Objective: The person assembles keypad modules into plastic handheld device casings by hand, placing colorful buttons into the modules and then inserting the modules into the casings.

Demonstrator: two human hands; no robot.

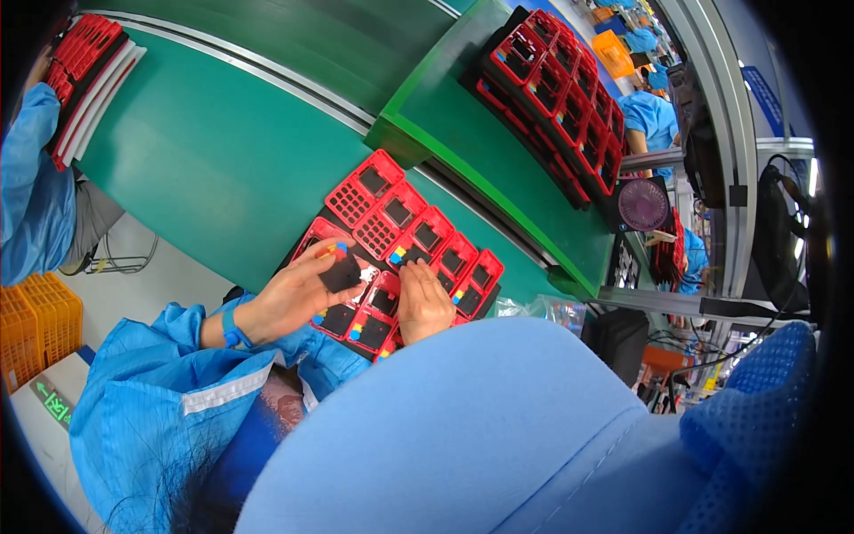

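Note:
Red plastic housings (381, 233), each with a screen window and several with a grid of key holes, lie in rows on a black tray on the green bench. My left hand (302, 289) holds a black rubber keypad (341, 276) with blue, yellow and red keys at one end, pinched by its edges above the nearer row. My right hand (424, 303) rests with fingers outstretched on a housing in the farther row, where coloured keys (398, 255) show beside the fingertips. Other housings near both hands also hold black keypads; my right hand hides part of the nearer row.
A raised green shelf (427, 98) beyond the tray carries stacked trays of red housings (556, 107). At far left, a co-worker's blue sleeve (36, 178) is beside another stack (84, 67). Clear plastic bags (551, 310) and a small fan (642, 205) are at right; orange crates (44, 320) stand lower left.

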